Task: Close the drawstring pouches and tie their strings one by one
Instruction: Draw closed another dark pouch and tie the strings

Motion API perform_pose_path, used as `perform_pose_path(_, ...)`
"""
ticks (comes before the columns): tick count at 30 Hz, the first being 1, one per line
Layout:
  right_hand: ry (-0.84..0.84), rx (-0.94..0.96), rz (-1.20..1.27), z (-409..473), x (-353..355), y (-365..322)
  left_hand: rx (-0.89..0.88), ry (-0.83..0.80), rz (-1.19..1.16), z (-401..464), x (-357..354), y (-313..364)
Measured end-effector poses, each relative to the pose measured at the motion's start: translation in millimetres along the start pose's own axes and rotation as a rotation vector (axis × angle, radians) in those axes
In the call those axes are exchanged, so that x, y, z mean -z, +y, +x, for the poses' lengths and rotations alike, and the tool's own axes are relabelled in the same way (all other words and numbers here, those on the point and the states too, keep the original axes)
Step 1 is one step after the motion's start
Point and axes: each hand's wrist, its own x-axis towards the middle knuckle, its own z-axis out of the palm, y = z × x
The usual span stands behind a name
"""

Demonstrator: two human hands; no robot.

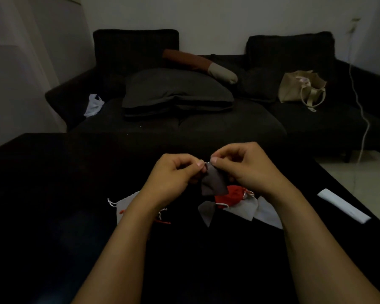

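Grip: the left hand (173, 174) and right hand (242, 166) meet above the table, each with thumb and forefinger pinching the gathered top of a grey pouch (213, 182); the other fingers are curled in.
Pouch: it hangs from the pinch clear of the table, neck up, long axis running down and a little to the right.
String: a short pale bit shows between the two thumbs; I cannot tell whether it is knotted.
Below the hands: a red pouch (228, 195) lies on pale grey pouches (266, 210); more pale pouches (126, 204) with white and red strings lie under the left wrist.
Table: black table (42, 194), a white folded strip (343, 205) near its right edge.
Room: dim; a dark sofa (206, 123) with a grey cushion (176, 93) and a beige bag (301, 88).
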Motion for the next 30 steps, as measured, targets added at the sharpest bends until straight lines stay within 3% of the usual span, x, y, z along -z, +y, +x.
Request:
perform_pose_path(4,-0.041,0.013,-0.086,1.0,-0.7,1.8,-0.055,0.07,-0.07,1.8,-1.0,0.9)
perform_pose_path(9,-0.143,0.008,-0.013,0.7,-2.0,-2.8,0.114,-0.016,-0.417,1.1,-3.4,1.2)
perform_pose_path(12,-0.181,-0.006,-0.046,-0.7,-0.7,-3.0,0.107,0.041,-0.366,-0.1,-3.4,1.1)
perform_pose_path(16,-0.099,0.065,-0.215,0.2,0.8,-4.6,0.087,0.091,-0.368,-1.4,-1.9,0.9)
perform_pose_path(20,-0.136,0.056,-0.155,-2.7,1.9,-7.5,0.024,0.081,-0.293,-2.9,0.1,1.5)
perform_pose_path(26,0.034,0.094,0.057,-5.2,3.8,-13.4,-0.153,-0.021,-0.124,-2.7,7.3,2.4)
perform_pose_path(30,-0.069,0.169,-0.074,-6.2,1.1,-16.4,-0.173,-0.071,-0.032,-6.0,12.0,2.6)
